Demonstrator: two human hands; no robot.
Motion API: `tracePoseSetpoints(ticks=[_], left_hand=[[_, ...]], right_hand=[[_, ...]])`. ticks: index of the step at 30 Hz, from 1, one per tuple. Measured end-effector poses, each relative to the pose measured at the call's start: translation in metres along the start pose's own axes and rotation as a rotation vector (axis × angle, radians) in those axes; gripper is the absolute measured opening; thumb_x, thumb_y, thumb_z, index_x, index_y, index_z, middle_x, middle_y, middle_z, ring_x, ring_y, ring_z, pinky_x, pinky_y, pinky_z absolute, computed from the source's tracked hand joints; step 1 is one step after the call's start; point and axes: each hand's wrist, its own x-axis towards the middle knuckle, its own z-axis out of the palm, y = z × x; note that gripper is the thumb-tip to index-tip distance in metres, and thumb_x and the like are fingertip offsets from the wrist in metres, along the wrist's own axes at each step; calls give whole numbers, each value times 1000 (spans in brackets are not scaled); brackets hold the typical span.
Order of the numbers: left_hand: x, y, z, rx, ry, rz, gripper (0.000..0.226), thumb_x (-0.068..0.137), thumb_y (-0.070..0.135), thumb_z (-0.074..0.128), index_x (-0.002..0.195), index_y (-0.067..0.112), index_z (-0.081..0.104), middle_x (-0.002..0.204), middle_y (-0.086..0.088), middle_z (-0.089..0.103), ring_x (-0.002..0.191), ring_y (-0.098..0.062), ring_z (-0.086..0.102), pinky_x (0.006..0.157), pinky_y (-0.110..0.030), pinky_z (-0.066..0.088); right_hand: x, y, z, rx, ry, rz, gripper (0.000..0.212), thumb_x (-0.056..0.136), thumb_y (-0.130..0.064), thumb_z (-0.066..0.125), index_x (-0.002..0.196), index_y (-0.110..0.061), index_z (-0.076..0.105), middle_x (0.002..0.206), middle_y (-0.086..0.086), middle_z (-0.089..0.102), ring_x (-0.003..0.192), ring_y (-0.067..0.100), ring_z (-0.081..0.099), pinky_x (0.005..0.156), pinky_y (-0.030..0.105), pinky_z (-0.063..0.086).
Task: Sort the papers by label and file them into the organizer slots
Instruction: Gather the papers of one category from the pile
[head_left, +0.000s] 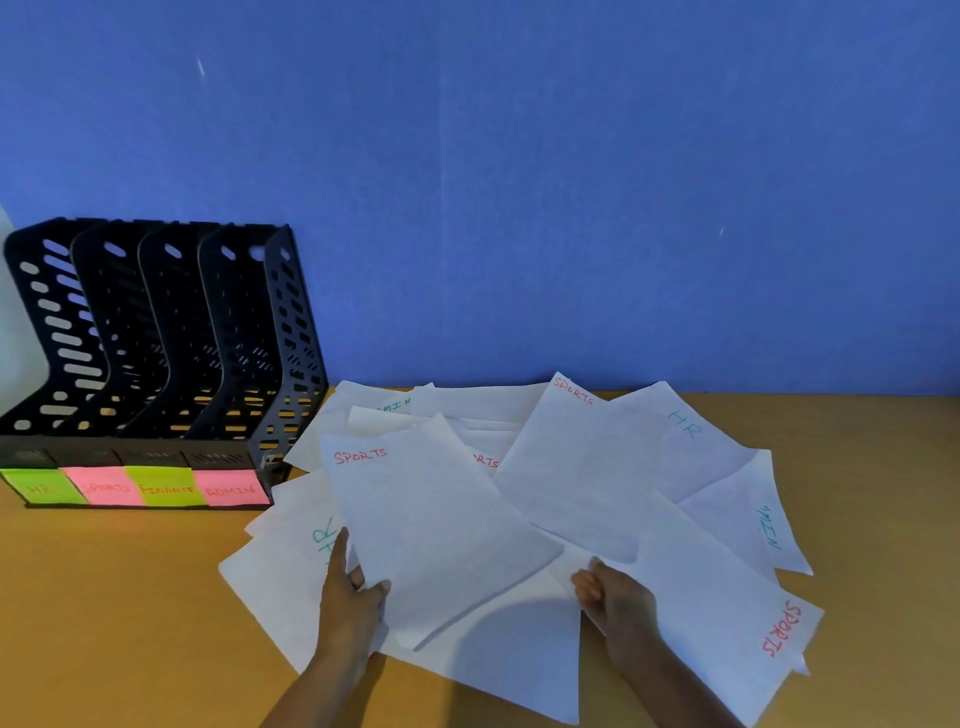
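Observation:
Several white papers lie fanned out on the wooden table, marked SPORTS in red, HR and ADMIN in green. My left hand pinches the lower left edge of a SPORTS paper, which is lifted slightly above the pile. My right hand grips the edge of another SPORTS paper at the right. A black organizer with four slots stands at the back left; its sticky labels read HR, SPORTS, FINANCE, ADMIN.
A blue wall rises behind the table. An HR paper and another SPORTS paper lie toward the back right. Bare wood shows in front of the organizer and at the far right.

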Motion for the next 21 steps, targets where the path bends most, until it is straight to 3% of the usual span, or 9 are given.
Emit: tracePoseSetpoints(ticks=[4, 7, 9, 11, 13, 14, 16, 17, 21], left_hand=[[-6, 11, -5, -62, -62, 40, 71, 88, -19, 41, 146, 20, 27, 136, -18, 52, 122, -37, 48, 103, -49, 38], [-2, 11, -10, -70, -70, 5, 71, 88, -18, 42, 145, 22, 29, 137, -17, 51, 125, -38, 46, 106, -55, 36], [0, 10, -13, -31, -60, -10, 70, 89, -15, 44, 144, 25, 31, 137, -16, 53, 126, -39, 46, 104, -59, 37], [-1, 11, -16, -17, -55, -18, 68, 89, -14, 44, 143, 25, 32, 132, -16, 57, 122, -39, 50, 102, -58, 40], [-3, 12, -20, -9, -56, -15, 66, 90, -14, 44, 143, 24, 34, 127, -18, 60, 119, -40, 52, 101, -56, 41], [-4, 13, -22, -5, -58, -12, 65, 90, -13, 44, 143, 23, 34, 125, -19, 61, 118, -40, 52, 101, -55, 41], [-5, 15, -26, -2, -66, -1, 64, 89, -14, 44, 142, 22, 35, 124, -21, 61, 117, -41, 53, 101, -54, 42], [-4, 15, -28, 5, -69, 7, 64, 89, -14, 44, 142, 21, 36, 124, -23, 60, 117, -41, 53, 101, -52, 42], [-1, 12, -32, -5, -68, 22, 61, 89, -16, 42, 141, 15, 38, 123, -25, 60, 119, -42, 50, 98, -39, 38]], right_hand=[[13, -15, -4, 63, 72, 54, 21, 90, -10, 57, 76, 5, 54, 78, 16, 58, 70, 21, 59, 40, 16, 52], [19, -24, -5, 57, 86, 43, 20, 89, -13, 59, 80, 5, 56, 76, 15, 59, 70, 20, 59, 44, 17, 53], [25, -30, -5, 41, 99, 14, 18, 89, -13, 61, 84, 4, 56, 86, 14, 60, 73, 21, 59, 62, 21, 59], [30, -35, -3, -4, 122, -4, 19, 88, -10, 61, 75, 2, 55, 98, 16, 58, 82, 25, 58, 83, 31, 57], [33, -38, 3, -91, 142, -31, 17, 87, -7, 60, 73, 1, 57, 106, 21, 61, 80, 26, 59, 63, 24, 60], [33, -39, 6, -122, 148, -52, 10, 86, -3, 59, 80, 5, 61, 109, 23, 63, 77, 27, 60, 49, 19, 56], [30, -40, 11, -181, 158, -90, 20, 84, 4, 53, 100, 11, 62, 112, 27, 63, 76, 31, 61, 37, 14, 50], [28, -41, 12, -201, 167, -110, 25, 84, 6, 50, 105, 12, 61, 112, 28, 63, 79, 32, 60, 39, 14, 49], [24, -47, 12, -272, 217, -229, 27, 87, 6, 46, 110, 13, 58, 115, 27, 61, 90, 33, 58, 79, 31, 47]])
